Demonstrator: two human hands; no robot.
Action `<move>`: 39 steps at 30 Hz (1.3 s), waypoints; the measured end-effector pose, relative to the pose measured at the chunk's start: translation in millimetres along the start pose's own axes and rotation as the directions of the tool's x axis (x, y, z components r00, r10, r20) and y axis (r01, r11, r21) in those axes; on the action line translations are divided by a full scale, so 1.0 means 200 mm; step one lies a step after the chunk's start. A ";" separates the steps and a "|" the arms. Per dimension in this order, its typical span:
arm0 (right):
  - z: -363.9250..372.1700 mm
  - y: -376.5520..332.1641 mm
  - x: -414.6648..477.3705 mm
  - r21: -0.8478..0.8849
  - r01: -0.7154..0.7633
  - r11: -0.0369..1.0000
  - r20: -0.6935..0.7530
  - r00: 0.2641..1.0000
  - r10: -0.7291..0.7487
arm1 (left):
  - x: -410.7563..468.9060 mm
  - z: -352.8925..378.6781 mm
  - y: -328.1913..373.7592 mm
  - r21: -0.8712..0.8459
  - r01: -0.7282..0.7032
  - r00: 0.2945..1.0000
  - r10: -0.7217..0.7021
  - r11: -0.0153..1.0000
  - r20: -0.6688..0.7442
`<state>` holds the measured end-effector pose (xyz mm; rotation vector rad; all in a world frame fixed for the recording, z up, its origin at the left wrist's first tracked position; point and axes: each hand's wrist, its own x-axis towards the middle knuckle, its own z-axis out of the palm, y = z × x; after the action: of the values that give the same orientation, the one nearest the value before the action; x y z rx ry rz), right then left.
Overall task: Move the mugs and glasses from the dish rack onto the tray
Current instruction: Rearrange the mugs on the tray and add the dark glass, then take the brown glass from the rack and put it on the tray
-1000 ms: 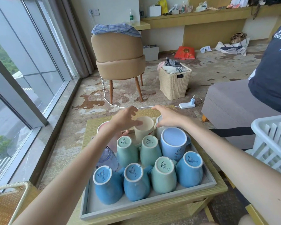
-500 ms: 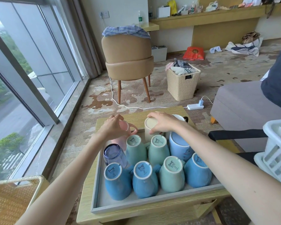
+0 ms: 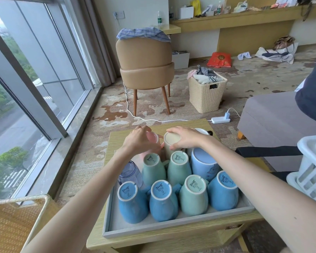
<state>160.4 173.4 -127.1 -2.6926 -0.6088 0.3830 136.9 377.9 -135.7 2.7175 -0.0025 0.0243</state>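
A grey tray on a low wooden table holds several upside-down mugs, blue and green, and a clear glass at its left. At the tray's far end my left hand grips a pink mug. Beside it my right hand holds the top of a cream mug. A white mug stands behind my right hand. The white dish rack is at the right edge, its inside mostly out of view.
A wicker basket stands at the lower left by the window. Beyond the wooden table are a tan chair, a laundry basket, a white cable and a power strip. A grey sofa is at the right.
My left hand moved left from the cream mug to the pink mug and took hold of it. My right hand moved onto the cream mug. The camera view shifted slightly.
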 end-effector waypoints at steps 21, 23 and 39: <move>0.03 -0.02 -0.03 -0.146 -0.034 0.989 -0.066 0.998 0.025 | -0.04 0.03 0.04 0.151 -0.037 0.999 0.033 0.988 0.029; 0.01 -0.04 -0.07 -0.109 -0.034 0.993 -0.110 0.994 0.022 | -0.05 0.01 0.04 0.138 -0.035 0.997 0.024 0.990 0.078; -0.34 0.18 -1.40 0.141 -0.127 0.982 -0.653 0.734 0.189 | -0.58 0.00 0.94 -0.275 -0.673 0.739 0.619 0.686 -0.265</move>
<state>-47.1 -3.7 -28.7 -2.5414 -0.1365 -0.5052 19.8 205.6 -59.7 2.2011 -0.8530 0.4016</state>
